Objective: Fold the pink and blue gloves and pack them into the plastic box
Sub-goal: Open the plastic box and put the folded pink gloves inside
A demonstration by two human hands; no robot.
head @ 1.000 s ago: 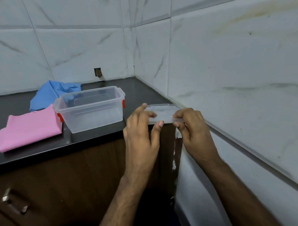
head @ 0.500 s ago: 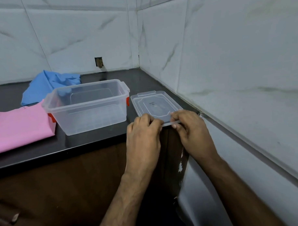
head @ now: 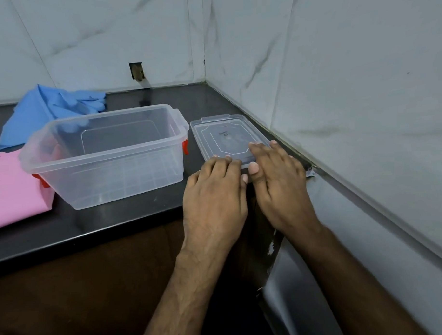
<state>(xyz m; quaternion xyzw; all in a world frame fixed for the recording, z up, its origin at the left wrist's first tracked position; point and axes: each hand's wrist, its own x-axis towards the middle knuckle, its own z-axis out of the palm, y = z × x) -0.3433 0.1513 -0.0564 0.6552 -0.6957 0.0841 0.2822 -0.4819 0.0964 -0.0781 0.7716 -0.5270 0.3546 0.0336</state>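
Note:
A clear empty plastic box [head: 120,178] with red latches stands on the black counter [head: 111,221]. Its clear lid [head: 226,134] lies flat on the counter just right of the box, near the corner wall. My left hand [head: 213,195] and my right hand [head: 278,180] both grip the lid's near edge, fingers on top and thumbs at the rim. Blue gloves [head: 50,108] lie loosely behind the box at the back left. The pink gloves [head: 10,189] lie flat to the left of the box, touching its left side.
White marble-look tiled walls meet in a corner behind and to the right of the counter. A small hole [head: 136,71] shows in the back wall. A brown cabinet front [head: 81,285] drops below the counter's front edge.
The lid, held tilted above the counter edge a second ago, now lies flat on the counter beside the box. Both hands followed it forward and stay on its near edge.

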